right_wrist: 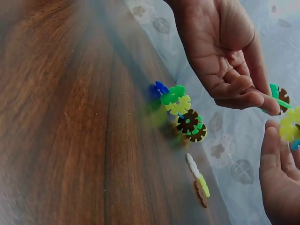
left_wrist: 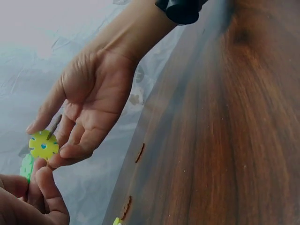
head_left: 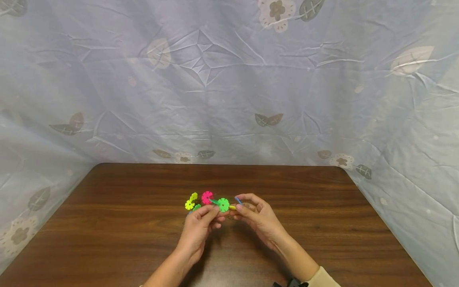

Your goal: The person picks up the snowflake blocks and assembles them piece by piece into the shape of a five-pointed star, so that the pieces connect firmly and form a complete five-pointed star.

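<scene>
One green disc sits pinched in the left hand over the table, one yellow disc in the right hand just right of it; head view catches the yellow edge-on, left-wrist view its notched face.

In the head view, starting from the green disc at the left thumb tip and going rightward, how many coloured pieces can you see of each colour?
Green disc: 1
Yellow disc: 1
Blue piece: 1
Total visible: 3
</scene>
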A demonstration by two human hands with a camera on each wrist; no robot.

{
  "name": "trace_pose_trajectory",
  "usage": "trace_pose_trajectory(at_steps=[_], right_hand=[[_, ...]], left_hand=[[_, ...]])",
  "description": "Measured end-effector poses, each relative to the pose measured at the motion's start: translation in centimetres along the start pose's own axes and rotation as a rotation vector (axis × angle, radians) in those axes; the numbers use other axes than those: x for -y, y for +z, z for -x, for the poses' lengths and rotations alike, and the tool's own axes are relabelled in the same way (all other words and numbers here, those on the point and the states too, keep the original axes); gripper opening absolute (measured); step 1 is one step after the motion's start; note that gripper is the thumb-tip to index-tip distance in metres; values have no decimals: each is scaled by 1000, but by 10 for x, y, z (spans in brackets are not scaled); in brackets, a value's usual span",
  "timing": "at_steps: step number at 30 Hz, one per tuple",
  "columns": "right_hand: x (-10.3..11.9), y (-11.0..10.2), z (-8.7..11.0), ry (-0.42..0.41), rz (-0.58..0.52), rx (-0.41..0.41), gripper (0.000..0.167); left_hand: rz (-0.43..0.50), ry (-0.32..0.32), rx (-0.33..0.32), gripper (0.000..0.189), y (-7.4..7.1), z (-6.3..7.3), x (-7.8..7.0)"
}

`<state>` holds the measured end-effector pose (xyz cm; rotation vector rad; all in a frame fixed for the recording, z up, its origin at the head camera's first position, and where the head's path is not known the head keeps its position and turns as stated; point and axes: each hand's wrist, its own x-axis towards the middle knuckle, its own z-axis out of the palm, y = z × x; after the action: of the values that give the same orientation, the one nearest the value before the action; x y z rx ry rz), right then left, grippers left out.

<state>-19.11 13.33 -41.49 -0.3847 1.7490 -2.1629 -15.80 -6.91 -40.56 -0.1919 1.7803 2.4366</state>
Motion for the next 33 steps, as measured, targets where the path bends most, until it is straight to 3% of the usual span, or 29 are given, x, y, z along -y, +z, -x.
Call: trace_pose_trajectory(at_steps=[9,14,20,27,33], right_hand=[[-3,2,0,-11,-3,23,42],[-2,4,2,-70,34,14,46],[-4,6,3,-113,56,23,51],[-9,10,3,-115,79,18,48],[-14,14,1,-120,62,-28,44]], left_hand=[[-32,76,-56,15,2,2,3],[-39,129,-80,18,2,3,3],[-2,160,-91,16,4,3,5],[-32,201,-114,18,6,3,9],[-20,171,-133,22,7,5,10]])
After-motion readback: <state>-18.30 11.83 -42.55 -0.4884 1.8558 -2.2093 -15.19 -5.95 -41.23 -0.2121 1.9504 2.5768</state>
